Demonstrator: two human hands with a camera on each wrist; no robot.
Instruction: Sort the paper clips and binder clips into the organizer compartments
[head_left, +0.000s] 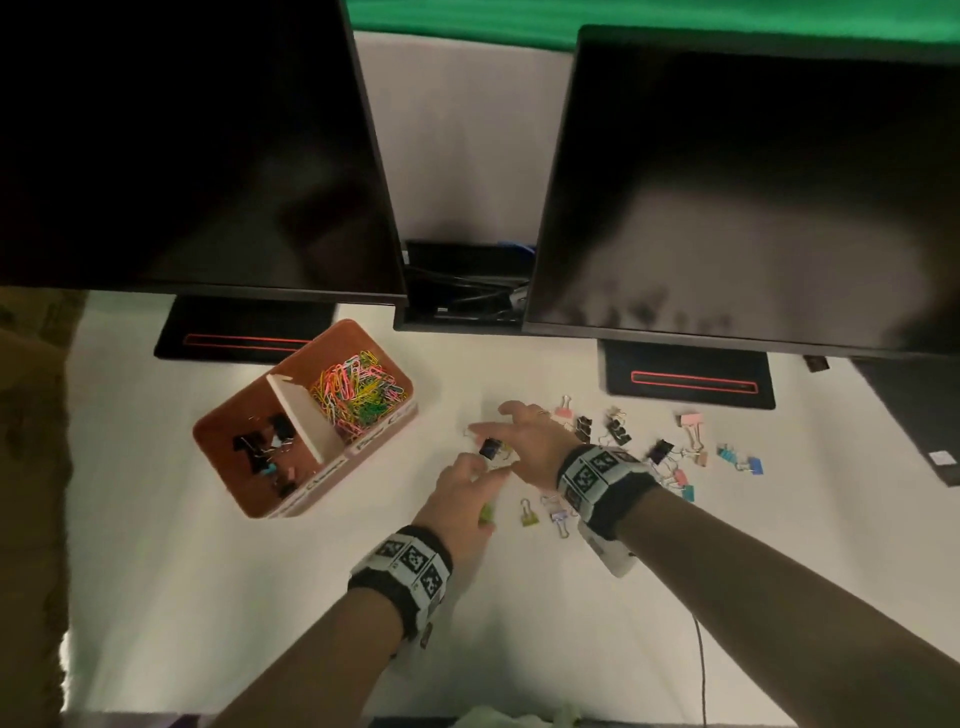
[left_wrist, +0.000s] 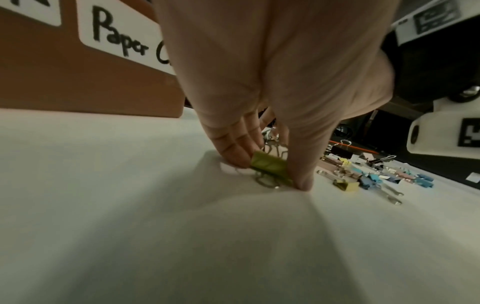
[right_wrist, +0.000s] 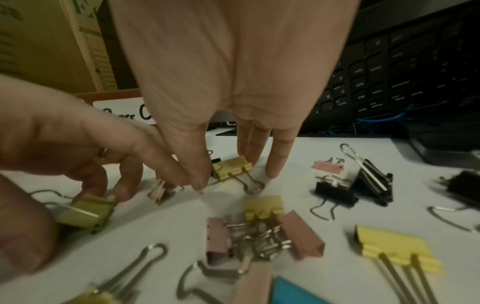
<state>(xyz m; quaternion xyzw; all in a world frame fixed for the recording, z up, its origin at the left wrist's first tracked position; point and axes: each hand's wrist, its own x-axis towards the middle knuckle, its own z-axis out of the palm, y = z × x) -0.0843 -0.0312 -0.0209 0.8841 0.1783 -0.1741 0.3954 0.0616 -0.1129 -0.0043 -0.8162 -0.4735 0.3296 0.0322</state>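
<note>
A brown organizer (head_left: 228, 483) stands at the left of the white table. Its right compartment holds colourful paper clips (head_left: 358, 389); its left one holds mostly black binder clips (head_left: 265, 447). My left hand (left_wrist: 270, 174) pinches a green binder clip (left_wrist: 271, 167) between fingers and thumb, down on the table. Just to its right, my right hand (right_wrist: 233, 179) reaches down with straight fingers, thumb and fingers either side of a yellow binder clip (right_wrist: 232, 167) that lies on the table. A black binder clip (head_left: 491, 448) lies under the right index finger.
Several loose binder clips (head_left: 675, 457) in black, pink, blue and yellow are scattered to the right of my hands. Two dark monitors (head_left: 753, 197) on black stands (head_left: 685, 382) overhang the back of the table. A keyboard (right_wrist: 402, 72) stands behind them.
</note>
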